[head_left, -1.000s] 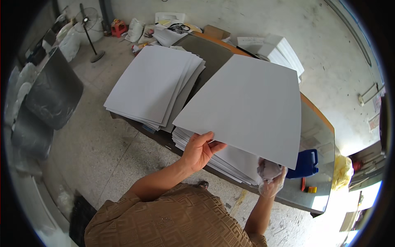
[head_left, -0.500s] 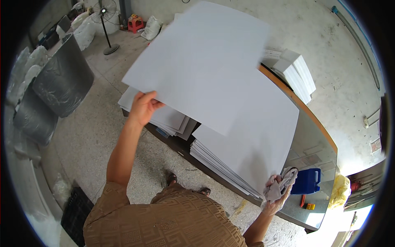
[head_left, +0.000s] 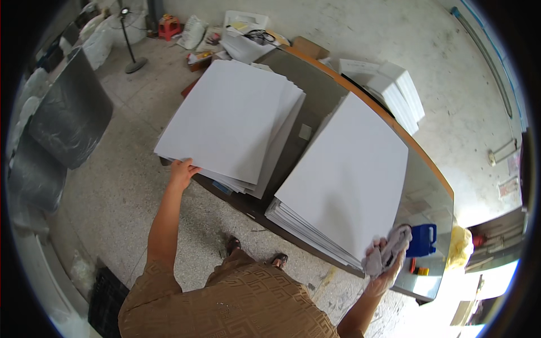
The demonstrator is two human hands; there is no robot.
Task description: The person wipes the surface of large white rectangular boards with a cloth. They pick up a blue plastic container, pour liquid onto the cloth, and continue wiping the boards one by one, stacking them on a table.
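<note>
My left hand [head_left: 183, 174] is at the lower-left edge of the left stack of white sheets [head_left: 225, 118], left of centre in the frame; its fingers curl close at the rim, but I can't tell whether they pinch the top sheet or only touch it. My right hand [head_left: 389, 277], which seems to wear thin clear plastic, is closed around a crumpled greyish cloth [head_left: 400, 239] by the lower corner of the right stack of white sheets [head_left: 349, 174].

Both stacks lie on the dark-topped table [head_left: 324, 80]. The left one is unevenly fanned, so a tug or push from my fingers could slide sheets askew or crease a corner. If the cloth is dirty or damp, which I can't tell, brushing it over the right stack could smudge it. Swinging that hand rightward might knock the blue jug [head_left: 420, 241] just beside it.
</note>
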